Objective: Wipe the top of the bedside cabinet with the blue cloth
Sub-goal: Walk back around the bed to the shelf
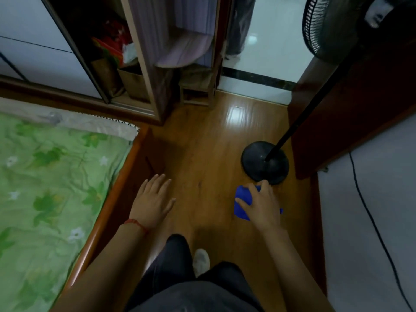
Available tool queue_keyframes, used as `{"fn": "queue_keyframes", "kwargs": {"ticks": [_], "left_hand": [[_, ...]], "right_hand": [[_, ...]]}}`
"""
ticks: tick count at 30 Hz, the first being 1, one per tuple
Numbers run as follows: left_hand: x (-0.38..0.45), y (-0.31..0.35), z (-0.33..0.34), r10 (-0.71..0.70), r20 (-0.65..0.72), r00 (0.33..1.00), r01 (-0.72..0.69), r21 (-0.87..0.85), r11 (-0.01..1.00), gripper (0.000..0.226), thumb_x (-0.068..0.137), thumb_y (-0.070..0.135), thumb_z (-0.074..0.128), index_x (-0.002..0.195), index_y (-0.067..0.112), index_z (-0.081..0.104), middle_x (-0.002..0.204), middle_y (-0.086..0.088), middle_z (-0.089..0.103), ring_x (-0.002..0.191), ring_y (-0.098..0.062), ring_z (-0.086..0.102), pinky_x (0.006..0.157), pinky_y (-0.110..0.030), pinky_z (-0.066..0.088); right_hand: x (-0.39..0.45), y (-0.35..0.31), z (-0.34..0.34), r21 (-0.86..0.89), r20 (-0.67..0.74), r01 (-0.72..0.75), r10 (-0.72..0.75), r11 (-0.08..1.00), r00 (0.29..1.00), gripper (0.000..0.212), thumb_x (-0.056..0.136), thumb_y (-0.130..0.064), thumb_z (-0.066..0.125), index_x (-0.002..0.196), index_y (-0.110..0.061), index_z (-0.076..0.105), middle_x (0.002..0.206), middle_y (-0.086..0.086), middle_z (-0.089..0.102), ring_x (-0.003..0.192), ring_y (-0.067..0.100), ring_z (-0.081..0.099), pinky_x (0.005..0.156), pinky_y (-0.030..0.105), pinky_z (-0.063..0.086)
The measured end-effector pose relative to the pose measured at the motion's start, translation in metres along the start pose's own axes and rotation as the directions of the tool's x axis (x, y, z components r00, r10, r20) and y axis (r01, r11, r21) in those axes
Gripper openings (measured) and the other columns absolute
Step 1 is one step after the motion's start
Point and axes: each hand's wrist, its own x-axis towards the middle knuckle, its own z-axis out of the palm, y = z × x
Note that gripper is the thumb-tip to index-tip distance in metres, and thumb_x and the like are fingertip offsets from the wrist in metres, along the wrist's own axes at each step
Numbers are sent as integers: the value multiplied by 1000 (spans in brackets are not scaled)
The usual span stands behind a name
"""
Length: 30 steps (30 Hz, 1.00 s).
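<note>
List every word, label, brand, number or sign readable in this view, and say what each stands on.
None can be read.
The red and green packages on the wardrobe shelf show colour only; any print on them is too blurred to read.
The pale patch on the fan head is too blurred to tell.
The blue cloth in the right hand shows no text.

Both bare forearms reach forward and down from the bottom of the view. The left hand (153, 198) is held out flat, palm down, fingers straight and slightly spread, gripping nothing; a thin red string (137, 225) circles its wrist. The right hand (261, 203) sits further to the right, knuckles up, its fingers curled over a blue cloth (242, 204), thumb out to the left side. How tightly it grips is hard to judge from above. Dark trouser legs (171, 262) and one pale shoe (201, 260) show below.
</note>
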Motion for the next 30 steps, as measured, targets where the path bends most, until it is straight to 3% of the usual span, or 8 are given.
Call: {"fn": "queue_keyframes", "kwargs": {"ticks": [11, 14, 18, 25, 30], "left_hand": [[226, -73, -30, -3, 19, 1000, 4, -77, 997, 58, 95, 41, 44, 143, 12, 30, 152, -12, 27, 141, -25, 17, 114, -38, 7], [289, -96, -51, 1, 8, 1000, 0, -100, 995, 55, 93, 38, 50, 137, 6, 41, 145, -19, 38, 136, -32, 29, 112, -45, 17], [365, -119, -83, 36, 17, 999, -34, -109, 994, 63, 84, 43, 34, 121, -3, 57, 126, -27, 55, 119, -43, 49, 99, -58, 35], [460, -130, -103, 14, 3, 1000, -14, -111, 994, 64, 85, 46, 35, 123, -2, 55, 130, -28, 52, 122, -43, 46, 102, -58, 33], [529, -129, -96, -86, -41, 995, 80, -126, 989, 56, 91, 35, 57, 137, 8, 42, 146, -18, 37, 137, -30, 27, 113, -44, 12]], "right_hand": [[233, -25, 8, -14, 64, -39, 40, 999, 997, 40, 85, -43, 56, 115, -17, 51, 116, 12, 41, 104, 27, 44, 83, 38, 43], [298, -39, 2, -17, 68, -28, 29, 999, 997, 40, 86, -43, 55, 115, -16, 51, 116, 13, 42, 103, 28, 45, 81, 37, 41], [378, -51, -12, -9, 37, -5, 6, 1000, 999, 39, 85, -41, 58, 112, -12, 53, 111, 15, 45, 98, 31, 45, 74, 36, 39], [487, -46, -27, 14, -3, 4, -4, 1000, 1000, 35, 82, -36, 64, 103, -9, 55, 102, 17, 48, 88, 31, 47, 68, 34, 39], [576, -29, -32, 3, 54, 80, -80, 997, 995, 37, 80, -34, 66, 103, -8, 55, 100, 18, 48, 87, 32, 48, 67, 35, 41]]}}
